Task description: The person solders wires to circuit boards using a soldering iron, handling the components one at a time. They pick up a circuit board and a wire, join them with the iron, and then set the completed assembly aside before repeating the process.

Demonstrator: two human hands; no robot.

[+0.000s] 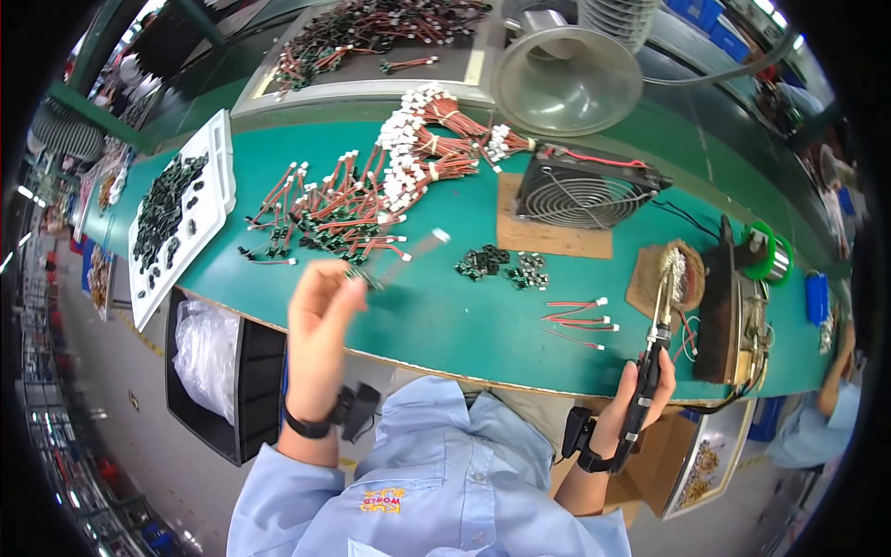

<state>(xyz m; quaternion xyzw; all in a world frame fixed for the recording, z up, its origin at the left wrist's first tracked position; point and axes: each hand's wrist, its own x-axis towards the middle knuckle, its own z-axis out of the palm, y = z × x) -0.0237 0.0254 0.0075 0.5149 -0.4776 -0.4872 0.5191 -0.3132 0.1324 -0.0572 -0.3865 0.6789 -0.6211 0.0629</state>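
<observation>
My left hand [321, 320] is closed, thumb against fingers, on a wire lead [414, 254] with a white connector, smeared by motion; something small and green shows at its fingertips. Just beyond lies a pile of red-and-black wire leads [325, 218] with white plugs and small green parts. My right hand [620, 408] is wrapped round the black handle of a soldering iron [644, 395]. The iron's metal tip reaches to a pale cleaning pad [682, 278] on a brown holder. Left of the iron, several loose wire leads [580, 322] lie on the green mat [445, 330].
Two clusters of small components [483, 263] lie mid-mat. Behind stand a black fan [585, 190] and a clear extraction funnel [568, 82]. A white tray [209, 200] of dark parts is left; a solder spool [768, 255] and soldering station [733, 320] are right. A black bin [255, 390] sits below.
</observation>
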